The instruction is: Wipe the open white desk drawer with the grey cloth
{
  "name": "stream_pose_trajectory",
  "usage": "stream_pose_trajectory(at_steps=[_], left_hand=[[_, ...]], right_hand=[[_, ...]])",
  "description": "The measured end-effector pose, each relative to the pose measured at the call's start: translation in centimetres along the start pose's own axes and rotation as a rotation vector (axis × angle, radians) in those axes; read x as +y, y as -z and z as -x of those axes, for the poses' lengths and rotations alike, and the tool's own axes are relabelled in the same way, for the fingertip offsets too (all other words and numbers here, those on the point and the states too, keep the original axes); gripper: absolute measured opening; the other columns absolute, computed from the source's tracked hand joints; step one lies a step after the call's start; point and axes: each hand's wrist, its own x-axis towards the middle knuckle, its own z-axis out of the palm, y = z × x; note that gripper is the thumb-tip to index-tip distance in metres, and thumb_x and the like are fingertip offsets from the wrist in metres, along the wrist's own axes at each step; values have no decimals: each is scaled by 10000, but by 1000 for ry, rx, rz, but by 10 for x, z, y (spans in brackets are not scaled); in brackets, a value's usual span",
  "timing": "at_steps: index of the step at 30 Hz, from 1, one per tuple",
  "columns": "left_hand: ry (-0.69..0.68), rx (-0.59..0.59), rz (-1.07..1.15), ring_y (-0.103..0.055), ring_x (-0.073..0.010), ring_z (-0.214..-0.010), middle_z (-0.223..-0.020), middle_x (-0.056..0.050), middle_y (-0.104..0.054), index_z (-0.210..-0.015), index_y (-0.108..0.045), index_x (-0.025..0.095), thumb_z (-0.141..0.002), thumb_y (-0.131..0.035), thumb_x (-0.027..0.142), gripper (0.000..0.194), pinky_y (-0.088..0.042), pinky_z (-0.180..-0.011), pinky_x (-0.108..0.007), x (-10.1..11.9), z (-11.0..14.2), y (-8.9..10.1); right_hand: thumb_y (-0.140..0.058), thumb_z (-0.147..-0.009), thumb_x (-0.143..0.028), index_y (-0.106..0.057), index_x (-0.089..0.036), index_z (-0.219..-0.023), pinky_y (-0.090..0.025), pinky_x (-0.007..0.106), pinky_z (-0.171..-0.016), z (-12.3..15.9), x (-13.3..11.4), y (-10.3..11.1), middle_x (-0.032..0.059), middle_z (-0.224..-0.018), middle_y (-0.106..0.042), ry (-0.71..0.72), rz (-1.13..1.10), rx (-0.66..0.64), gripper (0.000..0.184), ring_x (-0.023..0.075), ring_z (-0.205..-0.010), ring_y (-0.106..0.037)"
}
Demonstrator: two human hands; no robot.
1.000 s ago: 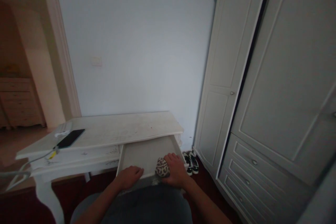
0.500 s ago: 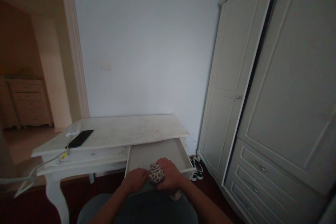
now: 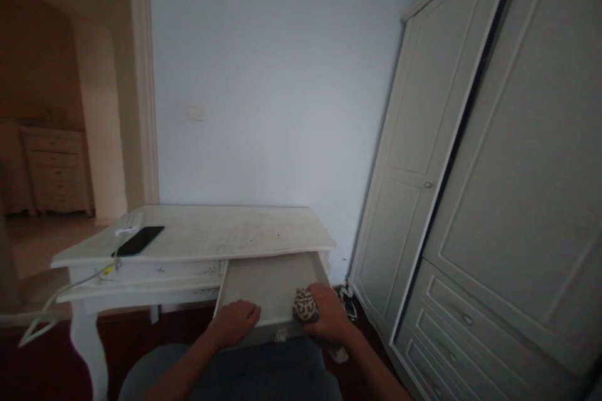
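My right hand [image 3: 328, 314] is wrapped around a rounded bundle of dark and cream patterned cloth [image 3: 305, 305]. It holds the bundle at the right front of the pulled-out drawer [image 3: 268, 287]. My left hand [image 3: 236, 321] is by the drawer's front left corner, its fingers curled closed. A small dark spot shows at its fingertips; whether it is an object I cannot tell. The drawer belongs to a white desk [image 3: 235, 232], and its visible floor is pale and bare. A small ornate handle [image 3: 281, 335] shows on the drawer front.
A dark phone [image 3: 140, 241] with a cable lies on the desk's left end, beside a small white item [image 3: 129, 223]. Shoes [image 3: 347, 302] stand on the dark red floor right of the desk. A white wardrobe [image 3: 390, 225] rises at the right. My knees are under the drawer.
My hands have moved apart. The right hand has carried the cloth bundle to the right, away from the left hand, which has shifted slightly left. The view has turned a little.
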Motion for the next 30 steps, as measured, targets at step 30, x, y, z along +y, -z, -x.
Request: stream_pose_trajectory(at_steps=[30], left_hand=[[-2, 13, -32, -725, -329, -1098, -1116, -170, -783, -1044, -774, 191, -1026, -180, 479, 660, -518, -926, -434, 0, 1, -2]], right_hand=[[-753, -617, -377, -584, -247, -1086, -424, 378, -907, 10, 15, 11, 64, -1112, -658, -59, -19, 68, 516, 300, -1029, -606]])
